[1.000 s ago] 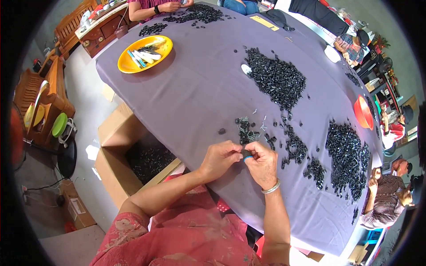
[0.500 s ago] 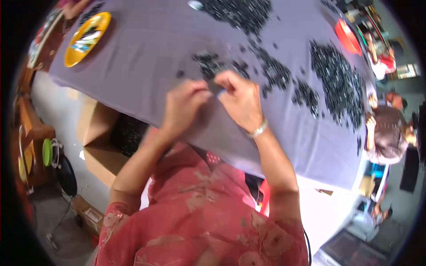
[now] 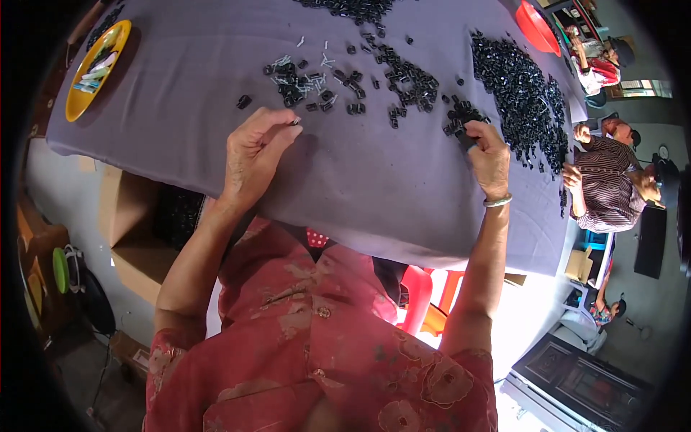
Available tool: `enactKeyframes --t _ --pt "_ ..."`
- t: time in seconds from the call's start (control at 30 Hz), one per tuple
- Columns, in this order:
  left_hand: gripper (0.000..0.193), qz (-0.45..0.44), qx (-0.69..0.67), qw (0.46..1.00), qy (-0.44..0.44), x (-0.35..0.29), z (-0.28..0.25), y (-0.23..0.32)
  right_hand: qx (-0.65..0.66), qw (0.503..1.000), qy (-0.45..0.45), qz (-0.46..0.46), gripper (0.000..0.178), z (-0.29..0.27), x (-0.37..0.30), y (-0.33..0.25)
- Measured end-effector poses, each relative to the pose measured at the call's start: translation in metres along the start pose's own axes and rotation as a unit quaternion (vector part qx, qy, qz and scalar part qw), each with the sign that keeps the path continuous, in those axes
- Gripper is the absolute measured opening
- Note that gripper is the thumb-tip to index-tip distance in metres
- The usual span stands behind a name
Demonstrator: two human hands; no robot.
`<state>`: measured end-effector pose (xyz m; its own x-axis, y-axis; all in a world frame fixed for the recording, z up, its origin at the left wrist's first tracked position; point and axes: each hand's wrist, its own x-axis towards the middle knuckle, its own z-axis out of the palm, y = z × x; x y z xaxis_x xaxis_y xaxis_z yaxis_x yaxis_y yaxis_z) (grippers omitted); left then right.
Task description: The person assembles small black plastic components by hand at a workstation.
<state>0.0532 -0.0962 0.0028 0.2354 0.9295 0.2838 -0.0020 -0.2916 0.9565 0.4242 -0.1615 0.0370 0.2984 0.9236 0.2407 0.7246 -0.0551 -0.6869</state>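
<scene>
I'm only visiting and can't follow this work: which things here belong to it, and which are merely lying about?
In use, it seems:
Small black pieces, piled at the right hand
Thin pale pins, scattered near the left hand

Likely just lying about, touched by neither hand:
Yellow oval dish
Red bowl
Open cardboard box

The upper edge cut off the far pile of black pieces (image 3: 349,8). The tiny item (image 3: 296,121) pinched by the left hand (image 3: 252,150) was too small to identify. The right hand (image 3: 491,164) hid part of a black cluster (image 3: 459,114), and its grip was unclear. The table (image 3: 345,191) covered part of the cardboard box (image 3: 137,272), its shadowed contents indistinct.
</scene>
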Motion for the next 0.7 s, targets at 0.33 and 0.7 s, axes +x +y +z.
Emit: enactKeyframes --t 0.33,0.7 --pt "0.013 -0.007 0.021 1.000 -0.009 0.002 0.002 0.005 0.016 0.985 -0.092 -0.142 0.043 0.073 0.005 -0.067" --pt "0.015 0.019 0.055 0.998 -0.008 0.002 0.000 0.002 0.101 0.971 -0.198 -0.091 0.048 0.075 0.004 -0.074"
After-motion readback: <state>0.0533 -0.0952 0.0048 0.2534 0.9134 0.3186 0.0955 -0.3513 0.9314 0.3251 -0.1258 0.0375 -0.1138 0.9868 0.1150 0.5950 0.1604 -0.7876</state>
